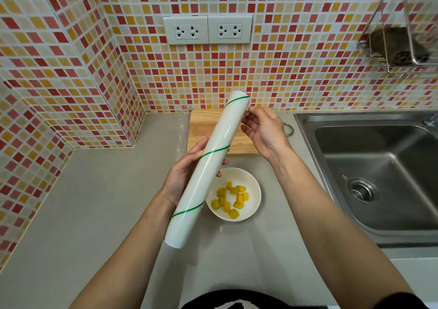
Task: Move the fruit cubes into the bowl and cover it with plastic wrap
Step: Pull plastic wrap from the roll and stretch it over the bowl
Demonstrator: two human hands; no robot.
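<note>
Grey counter (94, 190) – left hand (182, 178) grips roll (208, 166), right hand (263, 131) pinches film.

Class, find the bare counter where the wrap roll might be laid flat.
Free: grey counter left of the bowl, toward the tiled corner. Also the strip nearest the person. Crowded: bowl, cutting board and sink on the right.

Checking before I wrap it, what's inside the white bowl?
Yellow fruit cubes lie in the white bowl. The plastic wrap roll covers its upper left rim, hiding anything there.
</note>
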